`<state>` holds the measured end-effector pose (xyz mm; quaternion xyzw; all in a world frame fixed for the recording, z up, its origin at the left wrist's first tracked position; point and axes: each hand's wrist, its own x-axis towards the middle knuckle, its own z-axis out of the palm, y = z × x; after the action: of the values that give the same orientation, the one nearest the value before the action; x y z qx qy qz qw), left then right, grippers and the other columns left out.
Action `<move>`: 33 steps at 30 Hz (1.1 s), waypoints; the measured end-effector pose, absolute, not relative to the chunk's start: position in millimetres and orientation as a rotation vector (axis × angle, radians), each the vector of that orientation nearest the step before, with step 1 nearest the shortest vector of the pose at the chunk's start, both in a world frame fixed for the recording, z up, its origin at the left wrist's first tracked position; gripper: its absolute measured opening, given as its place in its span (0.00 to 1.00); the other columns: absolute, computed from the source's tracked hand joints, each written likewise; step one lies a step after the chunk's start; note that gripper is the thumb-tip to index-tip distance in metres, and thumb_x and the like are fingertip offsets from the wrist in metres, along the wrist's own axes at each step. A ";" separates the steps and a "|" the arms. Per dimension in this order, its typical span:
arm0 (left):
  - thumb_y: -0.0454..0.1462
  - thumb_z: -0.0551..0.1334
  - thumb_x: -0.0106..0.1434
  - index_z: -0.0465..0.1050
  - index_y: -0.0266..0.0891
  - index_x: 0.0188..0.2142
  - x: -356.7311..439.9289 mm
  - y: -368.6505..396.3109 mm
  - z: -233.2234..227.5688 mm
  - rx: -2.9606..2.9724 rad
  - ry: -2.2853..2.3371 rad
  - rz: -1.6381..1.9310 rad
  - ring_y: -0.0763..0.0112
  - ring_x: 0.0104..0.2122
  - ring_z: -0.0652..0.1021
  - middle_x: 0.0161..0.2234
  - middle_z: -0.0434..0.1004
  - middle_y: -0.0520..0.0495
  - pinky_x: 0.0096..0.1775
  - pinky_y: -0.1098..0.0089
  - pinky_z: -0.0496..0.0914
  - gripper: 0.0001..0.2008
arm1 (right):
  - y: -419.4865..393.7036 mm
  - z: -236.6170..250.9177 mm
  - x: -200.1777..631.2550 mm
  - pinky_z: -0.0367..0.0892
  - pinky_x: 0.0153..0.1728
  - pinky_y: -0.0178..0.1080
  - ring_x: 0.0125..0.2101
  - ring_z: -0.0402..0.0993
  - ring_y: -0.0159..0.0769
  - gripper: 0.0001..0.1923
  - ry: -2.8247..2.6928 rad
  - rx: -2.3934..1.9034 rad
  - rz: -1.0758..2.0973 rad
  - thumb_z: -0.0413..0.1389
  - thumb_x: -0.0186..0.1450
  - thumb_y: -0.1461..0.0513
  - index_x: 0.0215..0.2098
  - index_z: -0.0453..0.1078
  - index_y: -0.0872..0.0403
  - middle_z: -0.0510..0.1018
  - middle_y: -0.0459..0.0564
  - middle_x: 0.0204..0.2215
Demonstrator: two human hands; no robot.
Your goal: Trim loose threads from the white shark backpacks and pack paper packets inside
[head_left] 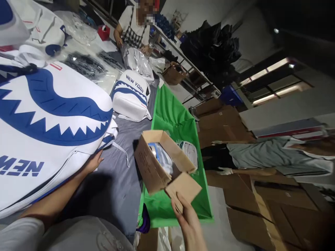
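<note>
While the right hand [188, 223] pinches a flap of the open cardboard box [159, 164] above the green bin [178, 122], its contents remain inside. The left hand [92, 163], fingers spread, rests under the shark-print backpack [44, 122] on the grey surface [117, 181]; farther off, another backpack [131, 96] lies unbagged.

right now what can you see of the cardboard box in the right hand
The cardboard box is small, plain brown corrugated card, open at the top with its flaps splayed outward. It is tilted and held in the air over the green bin, beside the grey table edge. Inside are clear plastic-wrapped items with a bit of blue. The right hand grips its lower flap from below; faint print marks one side, too small to read.
</note>
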<state>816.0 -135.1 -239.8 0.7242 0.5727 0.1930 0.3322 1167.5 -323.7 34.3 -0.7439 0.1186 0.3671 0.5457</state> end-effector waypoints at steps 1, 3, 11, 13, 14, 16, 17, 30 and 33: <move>0.46 0.52 0.65 0.67 0.33 0.60 814.8 -133.7 -239.3 1.885 1.486 0.494 0.51 0.67 0.62 0.63 0.68 0.34 0.68 0.50 0.50 0.28 | -304.6 16.3 1159.2 0.78 0.25 0.28 0.27 0.80 0.32 0.15 0.293 -1.714 0.920 0.66 0.48 0.71 0.32 0.72 0.52 0.81 0.44 0.28; 0.45 0.53 0.65 0.69 0.34 0.59 815.0 -132.7 -231.9 1.875 1.474 0.466 0.52 0.66 0.65 0.61 0.71 0.36 0.68 0.50 0.53 0.27 | -273.8 -20.2 1140.4 0.77 0.24 0.28 0.26 0.79 0.32 0.12 0.294 -1.646 1.052 0.64 0.50 0.72 0.31 0.71 0.53 0.81 0.45 0.26; 0.43 0.52 0.70 0.68 0.37 0.58 873.1 -139.1 -115.9 1.917 1.370 0.777 0.57 0.60 0.73 0.59 0.73 0.37 0.63 0.52 0.65 0.21 | -198.1 -70.2 1122.1 0.80 0.31 0.44 0.38 0.81 0.46 0.24 -0.188 -1.660 1.203 0.66 0.51 0.62 0.46 0.70 0.56 0.82 0.56 0.42; 0.40 0.53 0.71 0.68 0.38 0.58 893.9 -126.6 -85.7 1.970 1.342 1.062 0.60 0.61 0.71 0.59 0.71 0.38 0.64 0.54 0.64 0.19 | -186.0 -54.0 1137.1 0.76 0.48 0.51 0.51 0.76 0.51 0.33 -0.435 -1.875 0.908 0.64 0.54 0.59 0.57 0.65 0.58 0.77 0.62 0.52; 0.40 0.54 0.71 0.68 0.38 0.57 902.9 -117.9 -74.7 1.976 1.336 1.145 0.60 0.61 0.70 0.59 0.71 0.38 0.63 0.54 0.65 0.18 | -180.2 -44.0 1142.7 0.69 0.57 0.54 0.58 0.70 0.52 0.37 -0.598 -1.965 0.669 0.62 0.56 0.58 0.62 0.60 0.59 0.72 0.64 0.59; 0.39 0.55 0.70 0.68 0.38 0.56 915.9 -100.4 -62.6 1.957 1.317 1.215 0.60 0.59 0.71 0.58 0.70 0.37 0.61 0.54 0.67 0.17 | -164.2 -24.6 1145.4 0.54 0.66 0.55 0.66 0.57 0.50 0.39 -0.966 -2.014 0.253 0.57 0.62 0.55 0.68 0.53 0.57 0.62 0.63 0.66; 0.38 0.55 0.70 0.68 0.38 0.56 919.4 -93.9 -61.4 1.933 1.309 1.228 0.60 0.59 0.71 0.57 0.70 0.37 0.60 0.55 0.68 0.17 | -152.2 -16.8 1141.7 0.52 0.67 0.54 0.67 0.55 0.48 0.36 -1.156 -1.989 0.185 0.54 0.64 0.55 0.68 0.53 0.56 0.61 0.61 0.67; 0.38 0.54 0.70 0.70 0.41 0.52 859.4 -130.6 -110.3 1.824 1.289 1.001 0.60 0.57 0.75 0.56 0.74 0.39 0.58 0.55 0.73 0.14 | 12.2 -47.5 1045.7 0.67 0.50 0.47 0.52 0.75 0.53 0.52 -1.906 -2.558 0.753 0.67 0.60 0.57 0.72 0.41 0.57 0.73 0.66 0.55; 0.38 0.54 0.69 0.72 0.43 0.51 855.8 -139.2 -121.2 1.764 1.308 0.962 0.56 0.56 0.75 0.56 0.74 0.40 0.55 0.53 0.75 0.14 | 7.1 -48.7 1046.4 0.68 0.47 0.45 0.50 0.76 0.52 0.47 -1.931 -2.543 0.721 0.64 0.61 0.56 0.71 0.45 0.56 0.75 0.64 0.53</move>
<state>855.8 -139.2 -121.2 0.6856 0.5081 0.3738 0.3635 1046.4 7.1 -48.7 -0.7753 -0.5885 0.2197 -0.0657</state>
